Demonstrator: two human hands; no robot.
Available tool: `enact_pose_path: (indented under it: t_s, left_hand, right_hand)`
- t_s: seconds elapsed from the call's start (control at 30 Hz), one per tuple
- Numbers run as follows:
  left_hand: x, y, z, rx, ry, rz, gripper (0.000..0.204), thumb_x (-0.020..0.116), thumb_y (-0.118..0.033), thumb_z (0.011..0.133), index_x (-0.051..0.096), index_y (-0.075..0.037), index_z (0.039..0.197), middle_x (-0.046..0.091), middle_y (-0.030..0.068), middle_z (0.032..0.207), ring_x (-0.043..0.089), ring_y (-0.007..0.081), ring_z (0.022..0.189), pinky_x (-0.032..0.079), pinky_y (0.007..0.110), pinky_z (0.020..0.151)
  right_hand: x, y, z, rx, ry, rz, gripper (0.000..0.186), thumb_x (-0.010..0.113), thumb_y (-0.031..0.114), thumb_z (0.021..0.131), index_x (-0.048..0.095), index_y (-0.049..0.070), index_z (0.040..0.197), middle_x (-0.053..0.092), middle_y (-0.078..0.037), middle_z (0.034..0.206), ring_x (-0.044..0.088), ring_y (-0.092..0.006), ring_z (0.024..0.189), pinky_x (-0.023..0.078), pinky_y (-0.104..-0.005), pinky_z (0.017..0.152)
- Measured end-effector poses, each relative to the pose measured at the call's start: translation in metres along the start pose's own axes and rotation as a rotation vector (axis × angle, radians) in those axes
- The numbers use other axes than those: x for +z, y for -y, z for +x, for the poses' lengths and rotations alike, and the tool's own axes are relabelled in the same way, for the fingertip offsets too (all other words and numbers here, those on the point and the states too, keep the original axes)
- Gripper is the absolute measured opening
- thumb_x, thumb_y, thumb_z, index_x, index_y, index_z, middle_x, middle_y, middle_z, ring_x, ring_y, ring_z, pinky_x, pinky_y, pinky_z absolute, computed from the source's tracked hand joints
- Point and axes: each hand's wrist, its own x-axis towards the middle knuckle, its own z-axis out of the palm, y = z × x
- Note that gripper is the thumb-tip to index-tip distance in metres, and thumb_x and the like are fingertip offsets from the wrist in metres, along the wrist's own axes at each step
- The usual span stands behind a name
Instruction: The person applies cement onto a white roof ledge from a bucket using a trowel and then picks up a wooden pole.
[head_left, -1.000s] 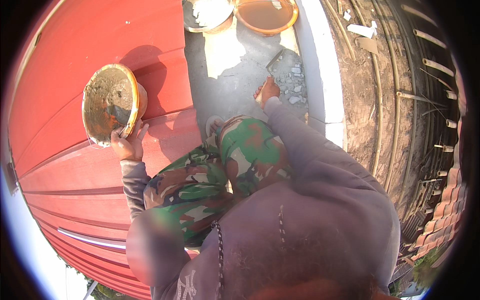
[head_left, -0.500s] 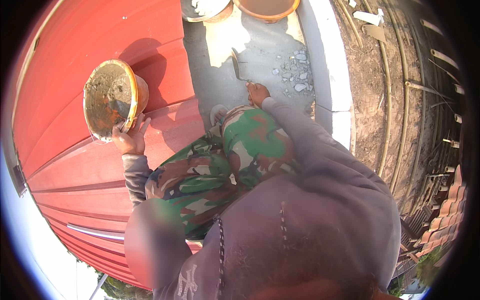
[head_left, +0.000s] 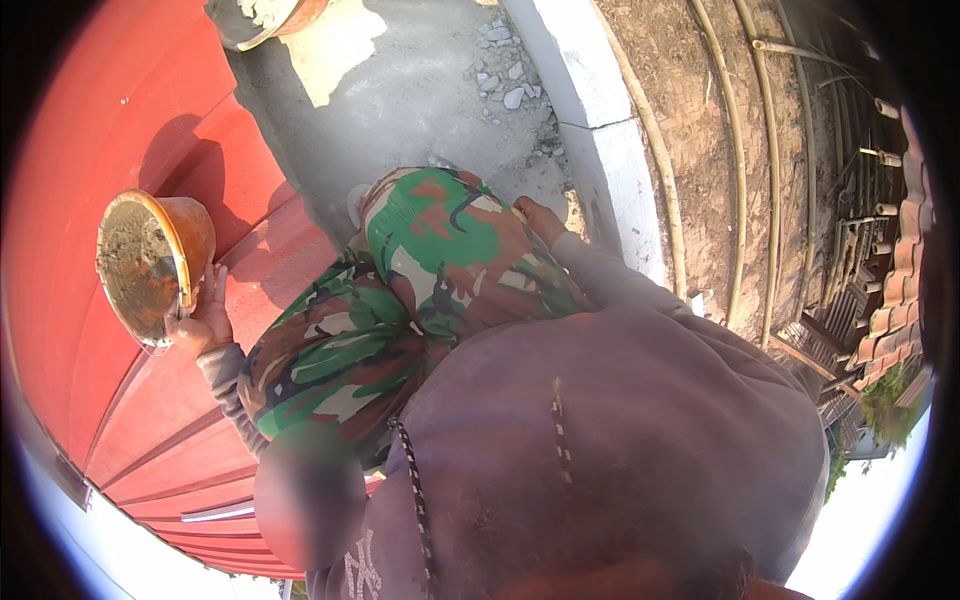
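Head view: right hand (head_left: 541,221) partly hidden by knee (head_left: 437,228)

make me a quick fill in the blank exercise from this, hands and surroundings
1. The orange bucket is held by the person's ____ hand.
2. The ribbed sheeting around the bucket is coloured ____.
3. The low wall beside the right hand is mostly coloured ____.
4. The person's trousers have a ____ pattern.

Missing words: left; red; white; camouflage
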Motion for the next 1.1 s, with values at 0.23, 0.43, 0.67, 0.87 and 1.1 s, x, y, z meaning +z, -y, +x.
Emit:
enact_pose_path:
  t_s: [0.23, 0.43, 0.67, 0.87, 1.1]
  left_hand:
    - [0.000, 0.004, 0.004, 0.003, 0.013, 0.034, 0.051, 0.045, -0.019, 0.091, 0.056, 0.025, 0.113, 0.057, 0.0397, 0.127, 0.047, 0.0601, 0.131, 0.039, 0.073, 0.110]
    - [0.002, 0.002, 0.001, 0.015, 0.010, 0.025, 0.058, 0.042, -0.020, 0.091, 0.044, 0.016, 0.136, 0.051, 0.0374, 0.137, 0.043, 0.0620, 0.134, 0.035, 0.075, 0.112]
    - [-0.007, -0.002, 0.000, 0.002, -0.009, -0.053, 0.048, 0.044, -0.026, 0.094, 0.056, 0.012, 0.120, 0.062, 0.0291, 0.122, 0.047, 0.0599, 0.130, 0.037, 0.076, 0.110]
    - [-0.012, -0.002, 0.004, 0.019, -0.031, -0.071, 0.045, 0.042, -0.021, 0.093, 0.050, 0.017, 0.114, 0.051, 0.0352, 0.132, 0.041, 0.0614, 0.135, 0.036, 0.077, 0.110]
    - [-0.022, 0.004, 0.010, 0.016, -0.027, -0.088, 0.036, 0.043, -0.025, 0.096, 0.051, 0.008, 0.107, 0.060, 0.0305, 0.122, 0.060, 0.0526, 0.116, 0.046, 0.072, 0.100]
  right_hand:
    - [0.007, -0.049, -0.051, 0.142, -0.044, -0.193, 0.033, 0.060, 0.035, 0.099, 0.055, 0.012, 0.123, 0.070, -0.023, 0.112, 0.068, -0.0433, 0.104, 0.051, -0.0484, 0.088]
    - [-0.021, 0.024, -0.035, 0.290, -0.474, -0.141, 0.045, 0.065, 0.042, 0.096, 0.055, 0.011, 0.128, 0.068, -0.024, 0.116, 0.064, -0.0450, 0.111, 0.050, -0.0514, 0.091]
    - [-0.028, 0.059, 0.038, 0.301, -0.725, -0.074, 0.044, 0.065, 0.044, 0.094, 0.057, 0.011, 0.121, 0.070, -0.020, 0.118, 0.066, -0.0419, 0.110, 0.051, -0.0517, 0.092]
    - [-0.041, 0.087, 0.054, 0.223, -0.737, -0.173, 0.045, 0.066, 0.042, 0.094, 0.057, 0.012, 0.127, 0.070, -0.019, 0.119, 0.067, -0.0411, 0.110, 0.051, -0.0511, 0.093]
    - [-0.070, 0.136, 0.063, 0.067, -0.675, -0.186, 0.046, 0.071, 0.041, 0.092, 0.061, 0.009, 0.123, 0.071, -0.020, 0.116, 0.068, -0.0417, 0.108, 0.052, -0.0497, 0.093]
